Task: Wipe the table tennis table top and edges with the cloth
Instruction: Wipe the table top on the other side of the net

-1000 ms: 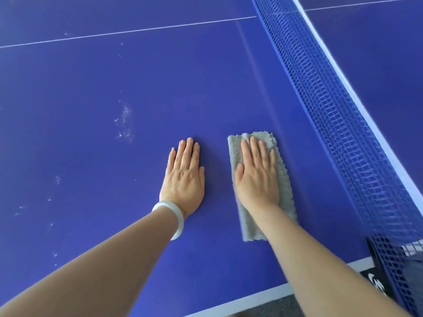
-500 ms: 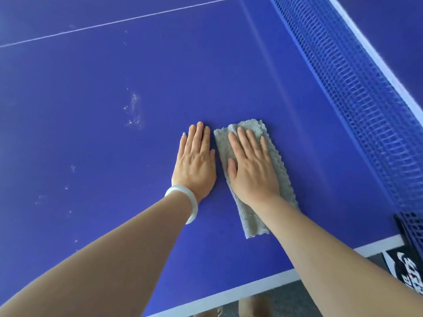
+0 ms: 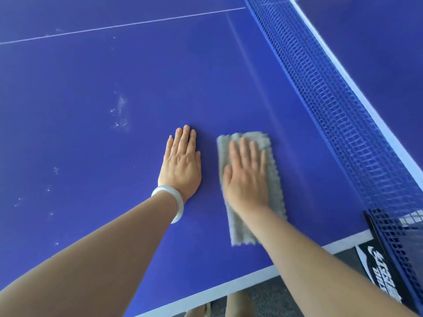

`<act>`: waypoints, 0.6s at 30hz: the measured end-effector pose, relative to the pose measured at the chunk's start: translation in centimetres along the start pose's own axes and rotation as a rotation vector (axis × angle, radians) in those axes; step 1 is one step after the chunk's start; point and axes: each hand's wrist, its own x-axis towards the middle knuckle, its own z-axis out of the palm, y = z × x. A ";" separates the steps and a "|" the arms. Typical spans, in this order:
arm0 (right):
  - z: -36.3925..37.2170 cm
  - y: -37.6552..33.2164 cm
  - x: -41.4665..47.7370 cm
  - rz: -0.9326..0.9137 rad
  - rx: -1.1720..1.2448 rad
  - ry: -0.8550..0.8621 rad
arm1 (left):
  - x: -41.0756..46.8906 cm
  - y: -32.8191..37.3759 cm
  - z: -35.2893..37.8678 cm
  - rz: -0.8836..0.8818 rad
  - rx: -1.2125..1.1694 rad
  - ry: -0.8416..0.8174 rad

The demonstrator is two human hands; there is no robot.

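Right hand [image 3: 247, 177] is flat, fingers straight, pressing the grey cloth [image 3: 239, 225] onto the blue bench [image 3: 91, 110], close to the near edge and left of the net [image 3: 338, 110]. Left hand [image 3: 180, 165] lies flat and holds nothing, on the bench just left of the cloth with a gap between them. There's a patch of dusty specks [image 3: 120, 115] farther off to the left.

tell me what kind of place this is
Likely an indoor games or sports room, though only a small part shows. A blue table tennis table with white lines fills the view, a blue mesh net stretches across it, and grey carpet-like floor shows below its edge.
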 end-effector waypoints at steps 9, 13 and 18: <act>-1.2 4.5 1.5 0.188 0.041 0.011 | 0.0 0.3 -0.7 -0.042 -0.142 0.025; -0.3 0.4 -3.9 -0.294 0.092 -0.052 | -1.7 1.1 -0.9 -0.001 -0.180 0.005; -3.0 14.0 -3.8 -0.246 -0.085 -0.085 | -2.7 0.9 -0.3 0.050 -0.060 0.001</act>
